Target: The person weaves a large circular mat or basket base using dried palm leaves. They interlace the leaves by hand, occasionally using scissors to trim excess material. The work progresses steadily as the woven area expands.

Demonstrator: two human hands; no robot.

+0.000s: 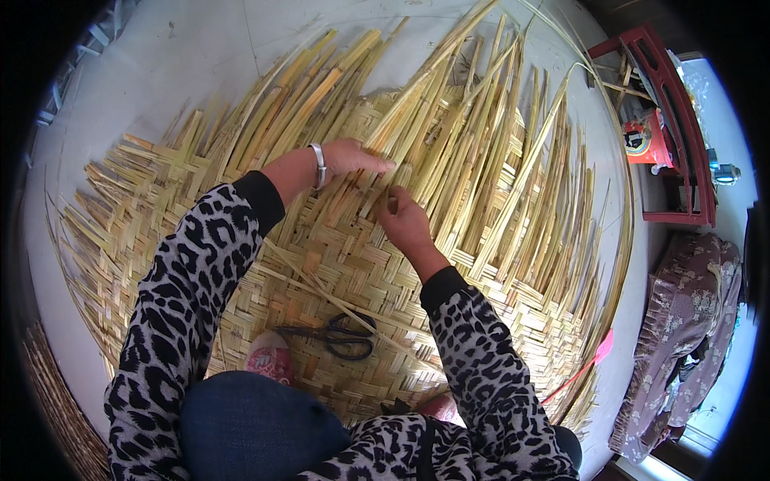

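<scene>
Read from the middle of the view as a clock, the woven mat (361, 268) spread across the centre and lay over most of the pale floor (200, 48). Its long loose strips (473, 184) fanned outward from about 10 o'clock round to 3, some standing up off the weave.

The left hand (350, 159) was between 11 and 12 o'clock, on the strips, with its thumb stretched toward 3 o'clock and its other fingers bent down out of sight. Whether those fingers had hold of a strip, I could not tell. A silver bracelet (320, 166) circled that wrist.

The right hand (406, 223) was just off the centre toward 1 o'clock, close to the left thumb. It was half closed, its fingers curled in at the strips; I could not tell whether any was pinched there.

Black-handled scissors (350, 340) lay on the mat near 7 o'clock, with a thin loose strip crossing the handles. A pink shoe (271, 358) showed at half past 7, beside a knee in blue trousers (253, 425).

Farther out, a red wooden stand (670, 120) stood at 2 o'clock, a patterned cloth (682, 321) hung between 3 and 4, and a pink object (604, 346) showed at 4.
</scene>
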